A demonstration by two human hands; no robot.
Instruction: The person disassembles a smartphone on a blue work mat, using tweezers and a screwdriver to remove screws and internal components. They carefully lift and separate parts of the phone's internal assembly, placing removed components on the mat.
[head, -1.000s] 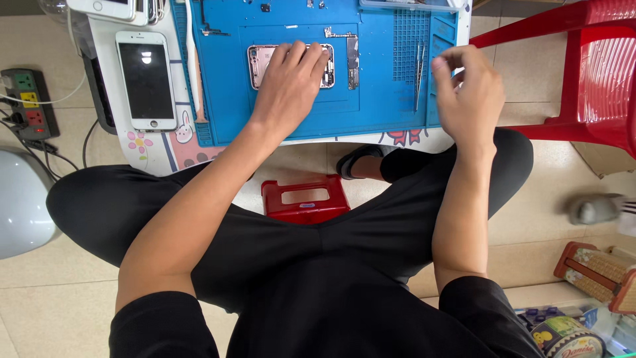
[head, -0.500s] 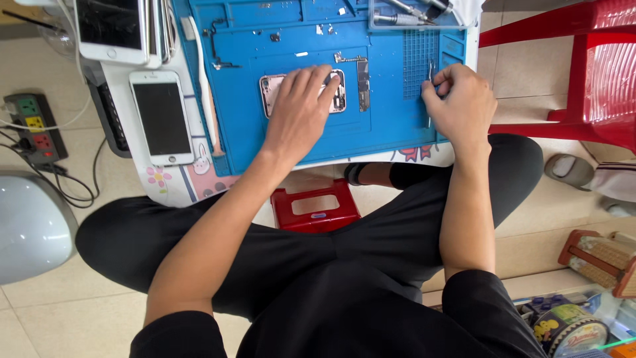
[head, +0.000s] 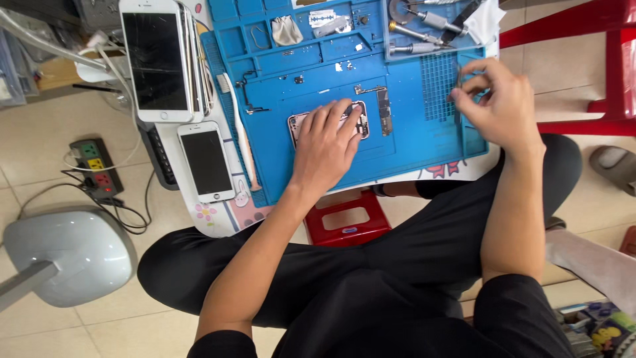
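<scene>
I see my left hand (head: pixel 326 144) pressed flat over the opened pinkish phone shell (head: pixel 295 124) mid blue mat (head: pixel 411 142), while my right hand (head: pixel 498 106) pinches thin tweezers (head: pixel 457 89) at the mat's right edge.

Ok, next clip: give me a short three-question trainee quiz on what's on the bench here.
1. True or false: the left hand lies flat on the opened phone body.
2. The blue work mat lies on: A) a red stool, B) a low white table, C) the bare floor?
3. What does the right hand pinch?

Key
1. True.
2. B, the low white table.
3. A thin dark tool, probably tweezers, held over the mat's right edge.
</scene>
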